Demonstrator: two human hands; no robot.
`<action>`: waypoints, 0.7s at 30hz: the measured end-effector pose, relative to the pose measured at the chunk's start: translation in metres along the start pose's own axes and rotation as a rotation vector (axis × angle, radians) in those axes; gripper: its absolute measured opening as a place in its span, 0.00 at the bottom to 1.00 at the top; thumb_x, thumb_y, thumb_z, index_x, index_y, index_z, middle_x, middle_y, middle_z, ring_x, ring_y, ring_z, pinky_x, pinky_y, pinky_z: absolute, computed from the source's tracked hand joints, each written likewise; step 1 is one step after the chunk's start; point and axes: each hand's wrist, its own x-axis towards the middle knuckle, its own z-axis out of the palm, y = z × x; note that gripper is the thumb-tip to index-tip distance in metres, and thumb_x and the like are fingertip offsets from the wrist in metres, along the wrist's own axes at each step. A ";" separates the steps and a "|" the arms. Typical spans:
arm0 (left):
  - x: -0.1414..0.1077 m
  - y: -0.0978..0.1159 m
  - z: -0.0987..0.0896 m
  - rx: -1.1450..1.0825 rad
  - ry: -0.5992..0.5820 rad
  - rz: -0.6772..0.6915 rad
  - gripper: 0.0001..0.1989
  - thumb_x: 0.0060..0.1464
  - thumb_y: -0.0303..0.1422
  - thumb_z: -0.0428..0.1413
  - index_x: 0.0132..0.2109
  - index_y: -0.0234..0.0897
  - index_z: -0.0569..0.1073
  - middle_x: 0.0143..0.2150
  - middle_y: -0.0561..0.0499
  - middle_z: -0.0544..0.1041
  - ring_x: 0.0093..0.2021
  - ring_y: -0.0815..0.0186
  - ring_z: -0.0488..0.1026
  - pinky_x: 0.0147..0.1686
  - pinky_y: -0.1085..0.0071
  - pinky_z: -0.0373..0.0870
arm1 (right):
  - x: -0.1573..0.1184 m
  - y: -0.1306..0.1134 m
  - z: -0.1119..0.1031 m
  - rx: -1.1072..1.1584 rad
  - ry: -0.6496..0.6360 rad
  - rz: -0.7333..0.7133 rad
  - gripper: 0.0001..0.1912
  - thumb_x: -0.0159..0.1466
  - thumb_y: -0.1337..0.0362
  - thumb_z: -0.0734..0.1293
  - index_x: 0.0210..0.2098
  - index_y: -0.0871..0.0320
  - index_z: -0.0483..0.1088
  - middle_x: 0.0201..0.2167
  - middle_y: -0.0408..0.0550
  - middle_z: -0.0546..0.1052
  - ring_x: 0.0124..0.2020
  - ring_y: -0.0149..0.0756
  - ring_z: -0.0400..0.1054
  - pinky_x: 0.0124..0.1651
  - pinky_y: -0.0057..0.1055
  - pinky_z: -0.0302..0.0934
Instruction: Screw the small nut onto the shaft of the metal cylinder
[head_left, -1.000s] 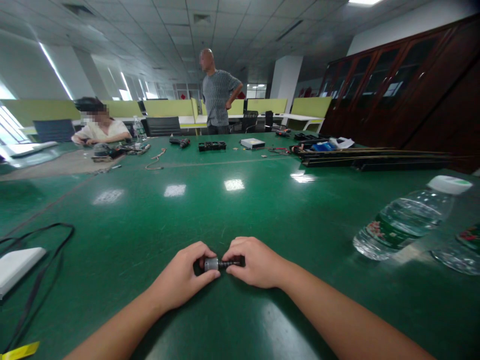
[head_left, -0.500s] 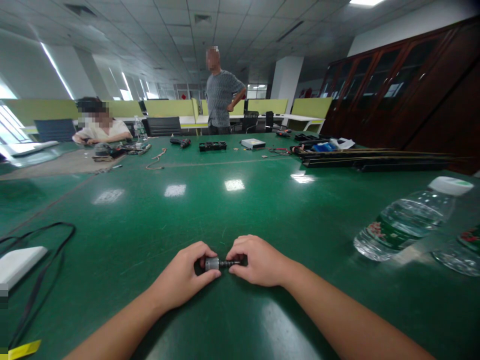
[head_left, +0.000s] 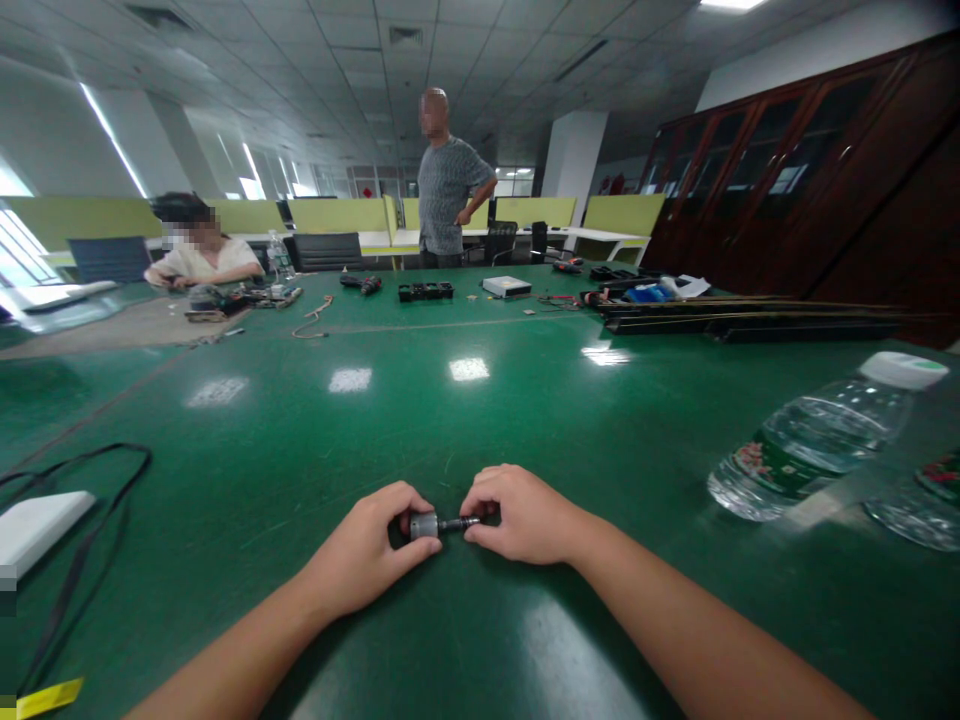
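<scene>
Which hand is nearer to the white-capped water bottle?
Right. The right hand, pinching the dark shaft, is left of the white-capped water bottle; the left hand, holding the silver cylinder, is farther left.

Right grip (head_left: pixel 521 514): we see it shifted — farther from the grey cylinder (head_left: pixel 424 526).
Dark shaft (head_left: pixel 452 524): more shows between.
Standing person (head_left: pixel 451 195): farther right.

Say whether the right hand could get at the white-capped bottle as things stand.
Probably yes: nothing visible stands between the right hand and the bottle, though that hand is at the shaft.
</scene>
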 end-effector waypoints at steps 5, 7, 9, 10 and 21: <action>-0.001 0.000 0.000 -0.002 0.004 0.004 0.08 0.55 0.36 0.59 0.41 0.38 0.73 0.35 0.52 0.74 0.35 0.63 0.71 0.35 0.70 0.66 | 0.000 0.002 -0.003 0.013 -0.004 0.020 0.05 0.55 0.66 0.71 0.32 0.57 0.77 0.27 0.43 0.75 0.30 0.31 0.66 0.34 0.27 0.57; -0.001 0.000 0.000 -0.003 0.002 0.001 0.08 0.55 0.36 0.59 0.41 0.38 0.73 0.35 0.52 0.74 0.35 0.64 0.71 0.35 0.70 0.66 | 0.000 0.002 -0.005 0.015 -0.012 0.023 0.05 0.55 0.66 0.71 0.32 0.58 0.77 0.27 0.43 0.75 0.30 0.31 0.67 0.34 0.27 0.57; 0.000 0.000 0.000 -0.003 -0.001 -0.001 0.08 0.55 0.36 0.59 0.41 0.38 0.73 0.35 0.52 0.74 0.34 0.64 0.71 0.35 0.70 0.66 | -0.001 0.004 -0.008 0.019 -0.023 0.023 0.05 0.54 0.66 0.72 0.32 0.57 0.78 0.28 0.44 0.76 0.31 0.31 0.68 0.35 0.27 0.58; 0.000 0.000 0.000 -0.003 -0.002 -0.003 0.08 0.55 0.36 0.60 0.41 0.38 0.73 0.35 0.52 0.74 0.34 0.64 0.71 0.35 0.70 0.66 | -0.001 0.006 -0.010 0.019 -0.029 0.026 0.05 0.54 0.66 0.72 0.32 0.57 0.78 0.29 0.44 0.76 0.31 0.32 0.68 0.35 0.27 0.59; 0.000 0.000 -0.001 0.000 -0.006 -0.005 0.08 0.55 0.36 0.60 0.41 0.38 0.73 0.35 0.52 0.74 0.35 0.64 0.71 0.35 0.69 0.66 | -0.004 0.018 -0.021 0.056 -0.027 0.124 0.05 0.52 0.68 0.72 0.31 0.59 0.79 0.28 0.44 0.76 0.29 0.31 0.68 0.32 0.26 0.60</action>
